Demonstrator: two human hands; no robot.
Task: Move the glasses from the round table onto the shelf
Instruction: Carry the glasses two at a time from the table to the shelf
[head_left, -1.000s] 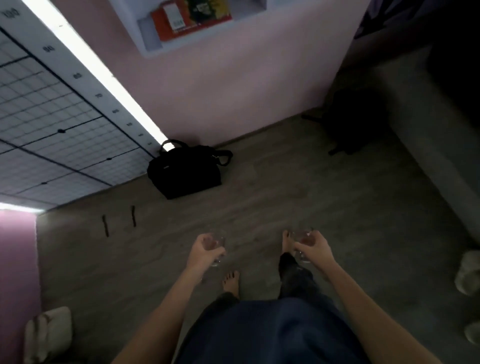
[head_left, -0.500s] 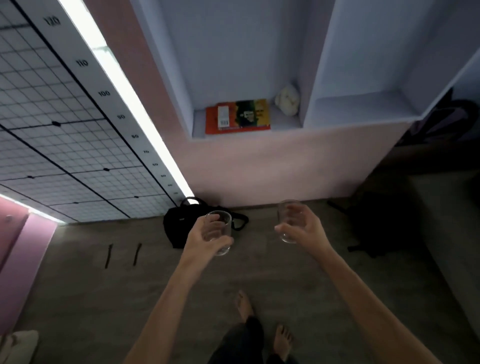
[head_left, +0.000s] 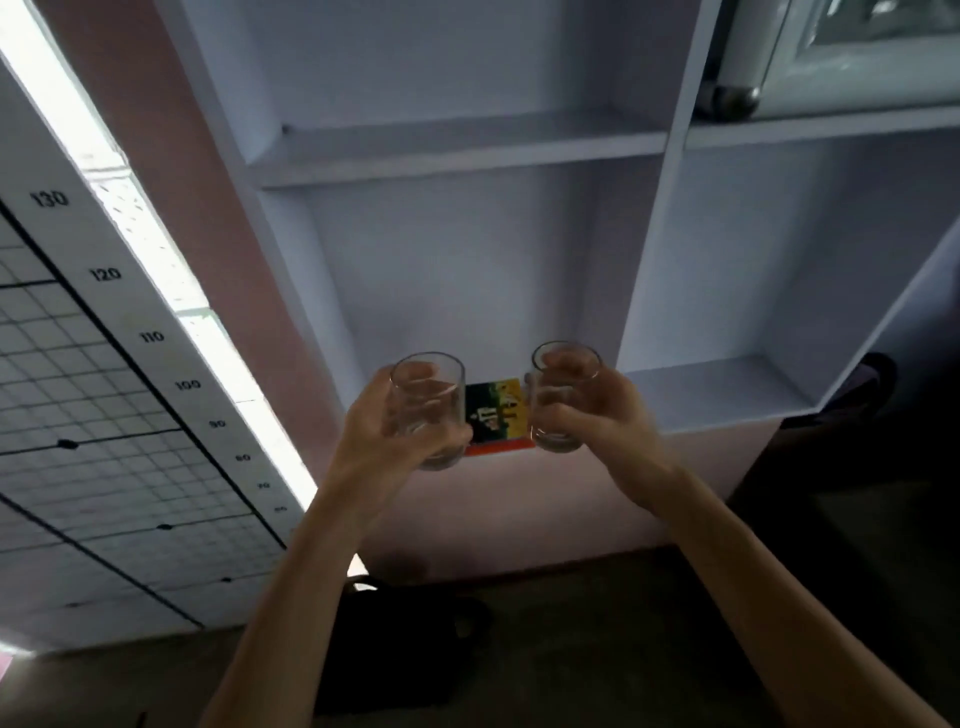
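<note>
I hold two clear drinking glasses upright in front of a white wall shelf (head_left: 457, 156). My left hand (head_left: 384, 431) grips the left glass (head_left: 428, 405) around its lower half. The right glass (head_left: 563, 395) is wrapped by my right hand (head_left: 602, 410) from the right side. Both glasses hang at the height of the lower shelf board, a little in front of it. The board above them is bare. The round table is out of view.
A colourful book (head_left: 493, 415) lies on the lower shelf board between the glasses. A bare compartment (head_left: 711, 389) opens to the right. A black bag (head_left: 405, 649) sits on the floor below. A gridded height chart (head_left: 104, 415) covers the left wall.
Both hands have risen with the glasses from waist height to the lower shelf's level. The view has tilted up from the floor to the shelf.
</note>
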